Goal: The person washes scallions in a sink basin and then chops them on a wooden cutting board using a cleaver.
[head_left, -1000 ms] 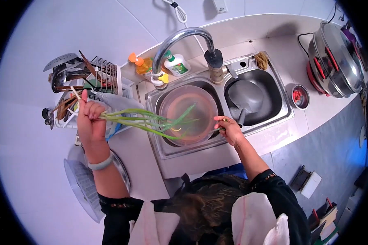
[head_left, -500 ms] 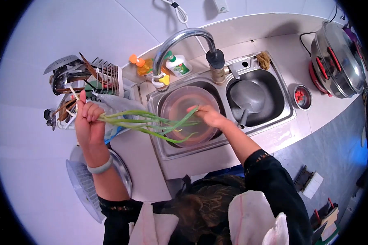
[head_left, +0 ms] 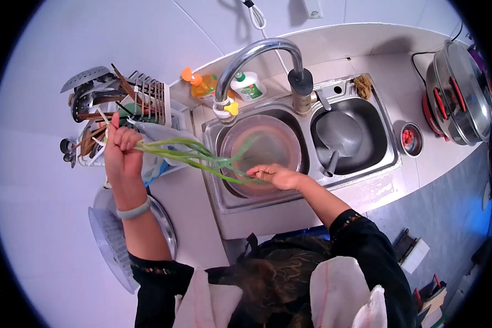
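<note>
A bunch of green onions (head_left: 188, 154) stretches between my two hands over the left sink bowl. My left hand (head_left: 123, 147) is wrapped around the white stalk ends, beside the utensil rack. Pinched in the fingers of my right hand (head_left: 276, 176) are the green leaf tips on the near side of the bunch. Another leaf hangs loose above the plastic basin (head_left: 294, 143), which sits in the left sink bowl with cloudy water in it. The faucet (head_left: 257, 46) arches over the basin's back left edge.
A ladle-like metal scoop (head_left: 340, 134) lies in the right sink bowl. Orange and white soap bottles (head_left: 250, 86) stand behind the sink. At the left is a utensil rack (head_left: 158, 104). A small metal bowl (head_left: 415, 147) with red pieces and a lidded steel pot (head_left: 459, 93) are on the right.
My right hand has moved toward me, from the upper leaf tip to the nearer leaf tips. My left hand keeps its hold on the stalks. The whole view has shifted slightly.
</note>
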Action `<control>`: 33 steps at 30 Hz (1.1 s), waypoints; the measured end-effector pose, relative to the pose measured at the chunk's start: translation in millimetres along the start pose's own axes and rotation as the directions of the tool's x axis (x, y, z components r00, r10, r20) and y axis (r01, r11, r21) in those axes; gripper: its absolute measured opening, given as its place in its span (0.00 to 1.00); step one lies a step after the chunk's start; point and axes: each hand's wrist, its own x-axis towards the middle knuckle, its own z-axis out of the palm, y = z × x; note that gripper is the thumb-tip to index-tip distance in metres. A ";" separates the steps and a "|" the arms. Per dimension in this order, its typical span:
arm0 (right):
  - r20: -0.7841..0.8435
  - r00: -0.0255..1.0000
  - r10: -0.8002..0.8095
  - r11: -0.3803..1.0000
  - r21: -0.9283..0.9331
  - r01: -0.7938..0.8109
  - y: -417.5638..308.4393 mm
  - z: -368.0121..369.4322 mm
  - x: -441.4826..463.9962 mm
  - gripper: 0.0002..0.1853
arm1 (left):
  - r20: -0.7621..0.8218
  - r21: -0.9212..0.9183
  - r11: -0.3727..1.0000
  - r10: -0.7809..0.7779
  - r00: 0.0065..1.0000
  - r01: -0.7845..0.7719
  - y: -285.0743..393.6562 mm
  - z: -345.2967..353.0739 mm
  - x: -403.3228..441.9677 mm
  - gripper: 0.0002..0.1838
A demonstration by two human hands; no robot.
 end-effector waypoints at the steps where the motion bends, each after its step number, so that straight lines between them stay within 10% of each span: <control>1: 0.004 1.000 0.008 1.000 -0.014 -0.008 2.5 0.0 0.8 0.17 | 0.004 0.001 1.000 -0.001 1.000 0.001 -0.6 1.2 -0.2 0.17; 15: -0.043 0.998 -0.037 0.999 -0.032 0.036 26.8 0.3 -11.5 0.11 | 0.098 0.034 0.999 0.021 0.995 -0.025 2.3 20.4 -6.0 0.17; 27: -0.361 0.817 0.450 0.766 0.627 -0.145 36.6 6.3 10.3 0.13 | 0.238 0.126 0.982 0.111 0.965 -0.144 -4.9 59.5 -39.2 0.18; 30: -0.459 0.819 0.344 0.745 0.665 0.059 40.4 2.2 13.4 0.12 | 0.235 0.107 0.987 0.088 0.968 -0.116 0.7 68.2 -43.1 0.18; 33: -0.592 0.792 0.151 0.948 0.314 0.054 58.9 -9.9 27.9 0.07 | 0.236 0.083 0.993 0.067 0.969 -0.089 2.4 70.2 -45.6 0.19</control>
